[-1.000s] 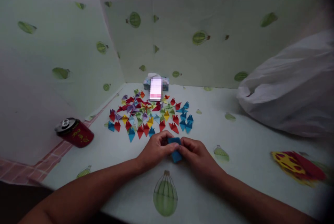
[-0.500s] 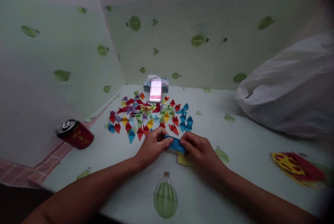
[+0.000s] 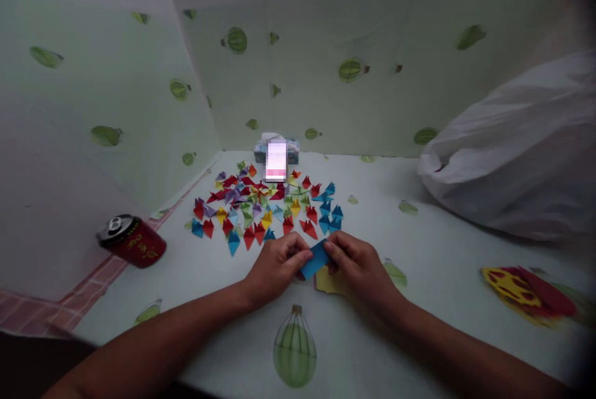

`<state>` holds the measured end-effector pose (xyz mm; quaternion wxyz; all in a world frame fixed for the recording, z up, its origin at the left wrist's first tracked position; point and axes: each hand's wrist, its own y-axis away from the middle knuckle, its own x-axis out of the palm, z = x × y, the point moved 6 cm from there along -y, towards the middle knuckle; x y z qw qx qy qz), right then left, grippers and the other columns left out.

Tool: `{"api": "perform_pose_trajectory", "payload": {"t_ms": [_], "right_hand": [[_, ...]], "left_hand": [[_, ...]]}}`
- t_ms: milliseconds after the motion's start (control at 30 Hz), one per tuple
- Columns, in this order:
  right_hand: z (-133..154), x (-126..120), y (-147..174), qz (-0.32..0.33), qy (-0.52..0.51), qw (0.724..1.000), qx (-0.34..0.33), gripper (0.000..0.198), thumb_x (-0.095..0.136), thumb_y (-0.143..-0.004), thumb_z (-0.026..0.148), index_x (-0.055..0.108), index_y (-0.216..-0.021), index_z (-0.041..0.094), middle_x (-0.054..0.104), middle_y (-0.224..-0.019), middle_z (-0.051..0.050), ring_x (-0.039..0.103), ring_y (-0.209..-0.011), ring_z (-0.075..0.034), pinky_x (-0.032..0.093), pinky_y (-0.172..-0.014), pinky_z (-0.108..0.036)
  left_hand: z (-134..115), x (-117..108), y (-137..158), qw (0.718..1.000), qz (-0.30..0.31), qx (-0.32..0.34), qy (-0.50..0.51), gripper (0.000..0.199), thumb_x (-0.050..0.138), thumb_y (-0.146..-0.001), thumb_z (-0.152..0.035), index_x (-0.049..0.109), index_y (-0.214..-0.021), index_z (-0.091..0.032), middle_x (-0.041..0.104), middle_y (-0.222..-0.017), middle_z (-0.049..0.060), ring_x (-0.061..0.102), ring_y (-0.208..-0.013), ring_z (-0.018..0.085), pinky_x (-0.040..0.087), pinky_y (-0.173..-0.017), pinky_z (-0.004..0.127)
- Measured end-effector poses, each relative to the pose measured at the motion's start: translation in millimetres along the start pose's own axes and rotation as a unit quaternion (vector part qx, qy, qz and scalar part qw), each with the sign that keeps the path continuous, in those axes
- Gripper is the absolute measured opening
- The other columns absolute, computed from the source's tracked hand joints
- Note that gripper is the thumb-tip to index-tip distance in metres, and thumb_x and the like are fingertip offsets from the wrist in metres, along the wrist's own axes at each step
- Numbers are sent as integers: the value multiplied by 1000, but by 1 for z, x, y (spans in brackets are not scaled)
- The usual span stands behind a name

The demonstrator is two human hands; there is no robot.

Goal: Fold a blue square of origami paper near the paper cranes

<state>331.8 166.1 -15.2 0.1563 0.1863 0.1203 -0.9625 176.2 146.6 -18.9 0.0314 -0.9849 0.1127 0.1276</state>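
Observation:
A small piece of blue paper is pinched between my two hands, slanting up towards the right. My left hand grips its left side with thumb and fingers. On the right side, my right hand pinches the upper corner. Beneath, partly covered by the right hand, lies a yellow paper sheet on the table. Just beyond the hands spread many folded paper pieces in red, blue, yellow, green and purple.
A phone with a lit screen leans on a tissue box at the back. The red can stands tilted-looking at left. A white plastic bag fills the right. Yellow and red paper cut-outs lie right of my hands.
The blue paper has turned between my fingers, from sloping down to the right to sloping up to the right. The view has shifted slightly.

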Motion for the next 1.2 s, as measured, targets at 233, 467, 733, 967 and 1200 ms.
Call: {"api": "perform_pose_trajectory", "payload": {"t_ms": [233, 467, 733, 967, 1200], "right_hand": [[14, 0, -3, 46, 68, 993, -88, 30, 54, -91, 34, 49, -64, 22, 47, -55, 3, 42, -51, -13, 32, -54, -27], [4, 4, -2, 46, 21, 998, -43, 34, 51, -94, 41, 48, -66, 22, 48, -58, 2, 43, -55, -13, 33, -54, -27], [8, -1, 1, 0, 3, 1000, -28, 35, 54, -92, 47, 49, -68, 21, 46, -59, 3, 41, -56, -13, 32, -54, -26], [-9, 31, 8, 147, -160, 971, 103, 35, 57, -87, 48, 46, -67, 22, 50, -53, 3, 42, -48, -12, 31, -49, -25], [0, 3, 2, 1, -29, 999, 26, 30, 49, -93, 44, 51, -73, 21, 50, -57, 3, 44, -52, -13, 35, -53, -27]], "left_hand": [[1, 4, -1, 999, 42, -4, -11, 22, 65, -85, -38, 60, -81, -17, 55, -61, -3, 51, -55, 10, 38, -53, 21], [3, 8, 2, 998, 35, -22, 38, 30, 64, -86, -44, 54, -76, -18, 53, -62, -3, 49, -53, 10, 39, -51, 22], [3, -1, 4, 994, -46, -14, 100, 33, 67, -83, -46, 50, -75, -18, 46, -62, -5, 42, -56, 9, 35, -53, 21], [1, 1, 7, 996, -52, -3, 68, 29, 63, -88, -45, 54, -82, -18, 61, -66, -1, 56, -58, 12, 44, -56, 23], [0, 2, 6, 996, -14, -22, 88, 29, 66, -86, -41, 52, -76, -18, 64, -59, 1, 57, -54, 11, 47, -58, 24]]}}
